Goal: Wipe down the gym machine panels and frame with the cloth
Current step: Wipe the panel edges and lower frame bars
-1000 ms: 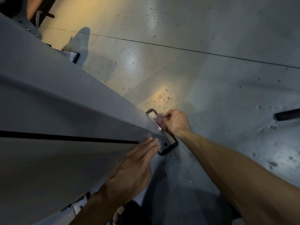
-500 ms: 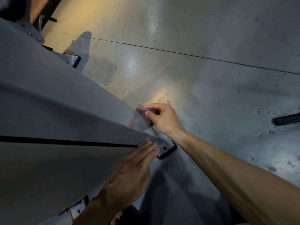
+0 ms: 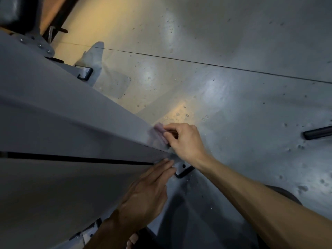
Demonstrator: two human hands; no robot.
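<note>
A large grey machine panel (image 3: 68, 123) fills the left of the head view, split by a black seam (image 3: 75, 159). My right hand (image 3: 185, 141) pinches a small pinkish cloth (image 3: 159, 131) against the panel's right edge, low down near the floor. My left hand (image 3: 149, 193) rests flat with straight fingers on the lower panel, fingertips near the seam's end. Just below the right hand sits the machine's grey foot bracket with a black rubber rim (image 3: 183, 170).
Speckled grey concrete floor (image 3: 233, 87) spreads to the right, crossed by a thin dark joint line. A black bar end (image 3: 317, 134) lies at the right edge. A second foot bracket (image 3: 84, 71) and bolted plate (image 3: 38, 44) sit at upper left.
My right hand has slid the cloth from the foot bracket up along the panel's edge. My left hand has stayed flat on the panel.
</note>
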